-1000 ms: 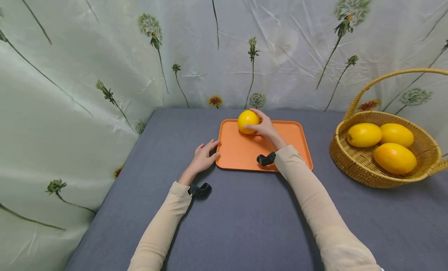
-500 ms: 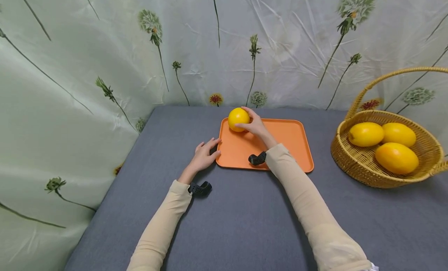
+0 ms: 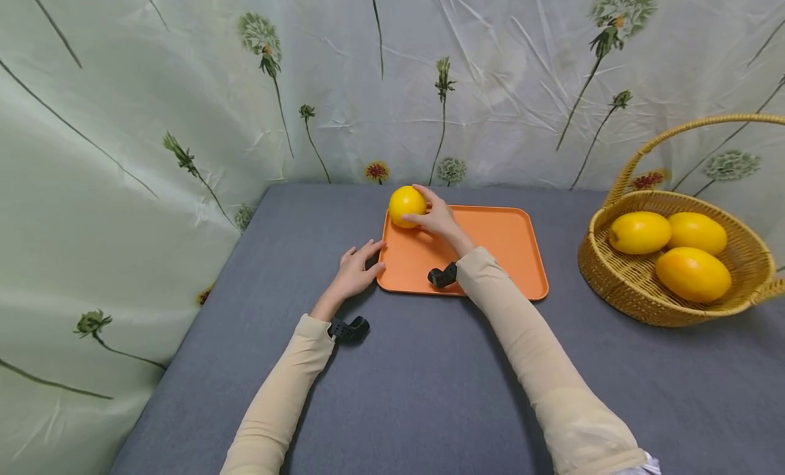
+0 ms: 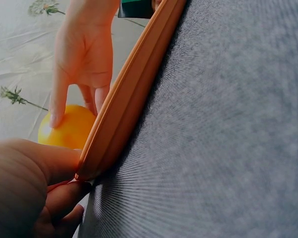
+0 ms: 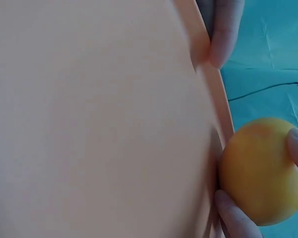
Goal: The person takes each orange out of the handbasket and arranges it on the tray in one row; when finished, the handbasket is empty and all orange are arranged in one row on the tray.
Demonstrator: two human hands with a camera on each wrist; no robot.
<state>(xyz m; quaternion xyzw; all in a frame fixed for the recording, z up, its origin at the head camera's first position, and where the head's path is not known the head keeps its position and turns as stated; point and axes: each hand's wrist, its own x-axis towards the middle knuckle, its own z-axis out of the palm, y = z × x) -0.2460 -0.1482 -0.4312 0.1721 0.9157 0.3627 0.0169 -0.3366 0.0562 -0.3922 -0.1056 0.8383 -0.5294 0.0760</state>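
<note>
1. Where the person's beige sleeves [image 3: 283, 393] reach forward in soft wrinkles, a matte grey-blue cloth [image 3: 405, 400] lies beneath them.
2. The left hand [image 3: 352, 274], its fingers relaxed and slightly spread, touches the left edge of the orange tray [image 3: 499, 240].
3. Smooth and rectangular, with rounded corners and a raised rim, the tray has its long axis running left to right.
4. To its right, a coarsely woven, arch-handled basket [image 3: 619, 296] holds three glossy oval fruits [image 3: 693, 275].
5. The right hand [image 3: 438, 219] grips a smooth yellow fruit [image 3: 406, 206] between thumb and fingers at the tray's far left corner.
6. That fruit looks nearly round; its long axis and pointing direction cannot be told.
7. Behind hangs a creased, satiny curtain [image 3: 190, 66] printed with dandelions.
</note>
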